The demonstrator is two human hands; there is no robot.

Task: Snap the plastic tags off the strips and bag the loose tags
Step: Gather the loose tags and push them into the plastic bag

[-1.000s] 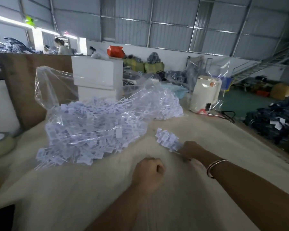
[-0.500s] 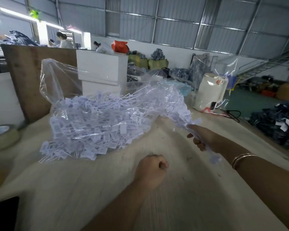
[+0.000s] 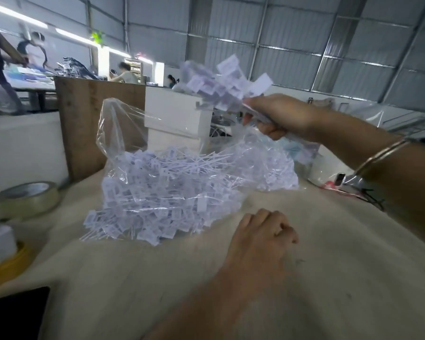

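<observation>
Beige table [image 3: 329,278], unreadable blurred tags [image 3: 221,79].

I see the right hand [image 3: 277,116] now raised well above the table [image 3: 329,278], over the clear bag [image 3: 123,133]; a second ago it sat low on the table surface. It grips a bunch of tag strips [image 3: 221,79], now fanned up and to the left, blurred. The left hand [image 3: 260,236] is now a looser fist, knuckles spread, where before it was tightly balled. My view has swung left, bringing a tape roll [image 3: 27,200] further into frame.
</observation>
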